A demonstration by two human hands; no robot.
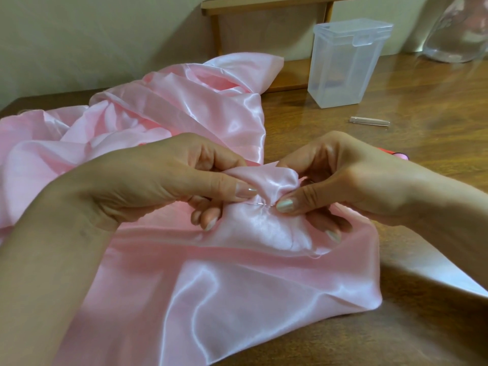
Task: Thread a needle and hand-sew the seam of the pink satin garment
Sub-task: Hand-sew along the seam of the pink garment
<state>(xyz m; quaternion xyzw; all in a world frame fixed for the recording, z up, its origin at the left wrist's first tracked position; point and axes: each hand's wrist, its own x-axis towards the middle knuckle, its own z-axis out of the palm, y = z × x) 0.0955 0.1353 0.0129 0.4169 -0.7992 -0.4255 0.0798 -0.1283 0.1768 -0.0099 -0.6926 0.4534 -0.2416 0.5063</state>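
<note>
Our left hand (163, 180) and right hand (338, 180) both pinch the bunched pink satin garment (237, 286); the needle (260, 204) lies between our thumbs.

Soft warm light, satin (211, 299) glare, slightly blurred edges.

The garment (211, 286) is lying across the table (422, 159) from upper left to lower centre. We are holding a fold of it mid-frame, left hand (163, 180) facing right hand (343, 175). At upper right, a box (346, 67) is standing behind a tube (369, 120).
</note>
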